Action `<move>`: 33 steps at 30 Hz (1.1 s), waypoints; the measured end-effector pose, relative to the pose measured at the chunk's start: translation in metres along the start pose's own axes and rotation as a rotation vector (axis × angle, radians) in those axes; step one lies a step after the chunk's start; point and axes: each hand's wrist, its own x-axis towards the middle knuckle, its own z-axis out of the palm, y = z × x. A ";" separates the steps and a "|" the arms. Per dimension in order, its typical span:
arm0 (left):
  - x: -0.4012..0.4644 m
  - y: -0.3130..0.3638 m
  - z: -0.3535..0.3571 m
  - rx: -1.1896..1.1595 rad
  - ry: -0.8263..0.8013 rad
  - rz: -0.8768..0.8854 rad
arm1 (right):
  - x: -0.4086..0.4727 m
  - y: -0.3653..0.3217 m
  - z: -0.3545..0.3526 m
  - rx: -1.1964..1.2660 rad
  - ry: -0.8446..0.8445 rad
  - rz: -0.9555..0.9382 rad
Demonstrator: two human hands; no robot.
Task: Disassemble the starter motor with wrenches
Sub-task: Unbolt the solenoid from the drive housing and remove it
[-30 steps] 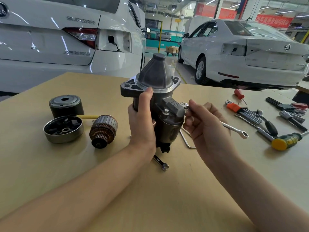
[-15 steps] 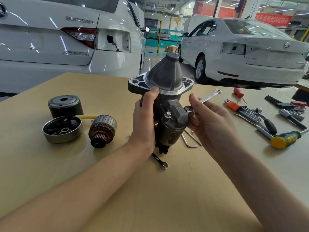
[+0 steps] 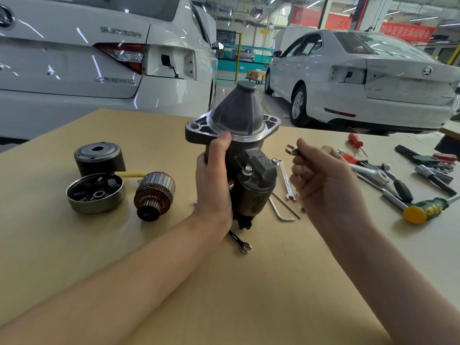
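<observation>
Our left hand (image 3: 214,180) grips the starter motor (image 3: 239,155) upright at the worktop's (image 3: 249,295) centre, cone uppermost. Our right hand (image 3: 321,180), just right of it, pinches a wrench (image 3: 291,149), open end toward the motor. Removed armature (image 3: 154,192) and housings lie left; more tools far right.

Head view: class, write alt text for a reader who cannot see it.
A left hand holds a starter motor upright over a table while the right hand grips a wrench beside it. Removed parts lie left, tools right, white cars behind.
</observation>
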 end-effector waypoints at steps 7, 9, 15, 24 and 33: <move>0.004 -0.001 -0.003 -0.066 0.099 -0.001 | -0.004 0.019 0.003 0.047 -0.012 0.054; 0.003 0.000 -0.002 -0.076 0.103 -0.004 | -0.005 0.020 0.005 0.036 -0.034 0.043; -0.002 0.001 0.001 -0.064 0.061 0.003 | -0.007 0.021 0.006 -0.004 -0.039 0.009; 0.001 -0.001 -0.001 0.016 0.003 0.011 | -0.003 0.012 0.004 -0.059 0.008 0.078; 0.000 -0.002 0.000 0.084 -0.110 0.024 | -0.006 0.006 0.002 -0.396 -0.046 -0.021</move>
